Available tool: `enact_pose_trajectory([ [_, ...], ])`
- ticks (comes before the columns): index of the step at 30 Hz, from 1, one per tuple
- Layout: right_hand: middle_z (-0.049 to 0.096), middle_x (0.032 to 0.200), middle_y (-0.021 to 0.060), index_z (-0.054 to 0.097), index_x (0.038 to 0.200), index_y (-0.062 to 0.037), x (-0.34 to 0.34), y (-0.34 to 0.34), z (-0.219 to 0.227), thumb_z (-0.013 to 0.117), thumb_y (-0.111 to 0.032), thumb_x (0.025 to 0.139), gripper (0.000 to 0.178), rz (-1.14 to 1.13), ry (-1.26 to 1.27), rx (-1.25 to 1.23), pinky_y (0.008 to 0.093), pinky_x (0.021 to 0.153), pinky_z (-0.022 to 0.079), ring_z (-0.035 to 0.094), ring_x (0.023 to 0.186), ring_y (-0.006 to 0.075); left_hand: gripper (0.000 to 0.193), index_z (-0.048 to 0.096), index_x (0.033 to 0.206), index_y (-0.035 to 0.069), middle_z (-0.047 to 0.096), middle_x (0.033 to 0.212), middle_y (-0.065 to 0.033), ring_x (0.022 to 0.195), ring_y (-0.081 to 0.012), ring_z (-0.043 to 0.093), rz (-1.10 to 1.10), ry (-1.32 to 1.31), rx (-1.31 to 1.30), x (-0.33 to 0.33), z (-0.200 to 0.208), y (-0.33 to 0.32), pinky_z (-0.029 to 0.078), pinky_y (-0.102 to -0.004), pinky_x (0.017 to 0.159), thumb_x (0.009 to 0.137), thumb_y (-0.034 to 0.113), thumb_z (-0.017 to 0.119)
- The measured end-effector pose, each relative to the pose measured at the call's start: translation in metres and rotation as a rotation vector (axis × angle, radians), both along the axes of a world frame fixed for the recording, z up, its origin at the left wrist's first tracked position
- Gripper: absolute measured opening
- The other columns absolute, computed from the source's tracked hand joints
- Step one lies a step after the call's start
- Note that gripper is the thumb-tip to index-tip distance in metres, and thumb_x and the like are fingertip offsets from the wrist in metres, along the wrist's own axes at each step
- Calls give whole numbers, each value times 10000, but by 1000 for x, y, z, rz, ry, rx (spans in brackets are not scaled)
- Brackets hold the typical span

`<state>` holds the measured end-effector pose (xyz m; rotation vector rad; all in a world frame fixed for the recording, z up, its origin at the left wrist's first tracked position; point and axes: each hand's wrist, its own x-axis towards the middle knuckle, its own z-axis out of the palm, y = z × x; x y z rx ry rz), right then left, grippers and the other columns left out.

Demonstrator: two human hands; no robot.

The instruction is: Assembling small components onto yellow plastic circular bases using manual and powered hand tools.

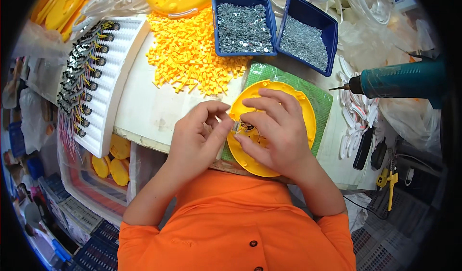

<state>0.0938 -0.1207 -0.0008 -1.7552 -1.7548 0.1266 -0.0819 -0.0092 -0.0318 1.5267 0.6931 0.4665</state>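
Note:
A round yellow plastic shell [308,122] lies on a green mat [323,110] in front of me, its hollow side up. My right hand [278,131] reaches over the shell, its thumb and forefinger curved around a small round wired part [247,126]. Thin wire loops stand out by these fingertips. At the shell's left rim is my left hand [202,132], thumb and fingers curled together in a pinch. Whatever its fingertips hold is too small or hidden to name.
Loose yellow plastic pieces [187,54] are heaped behind my left hand. Two blue bins [219,50] of small metal parts stand behind the shell. A white foam tray [126,54] of wired parts lies left; a teal power screwdriver [399,81] juts in from the right.

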Motion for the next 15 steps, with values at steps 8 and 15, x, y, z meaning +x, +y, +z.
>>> enact_pose_trajectory([
  [8, 684, 1207, 73, 725, 1017, -96, -1, 4, -10, 850, -197, 757, 306, -62, -51, -37, 477, 1046, 455, 576, 1220, 358, 257, 703, 1232, -31, 746, 920, -113, 736, -105, 658, 13, 98, 1, 3, -5, 5, 529, -254, 654, 1024, 88, 612],
  [15, 687, 1204, 54, 735, 1028, -108, -2, 4, -11, 853, -207, 763, 307, -56, -48, -41, 477, 1042, 452, 571, 1225, 351, 242, 715, 1192, -59, 752, 872, -94, 743, -70, 647, 36, 119, -86, 5, 8, 2, 520, -241, 652, 1017, 77, 618],
])
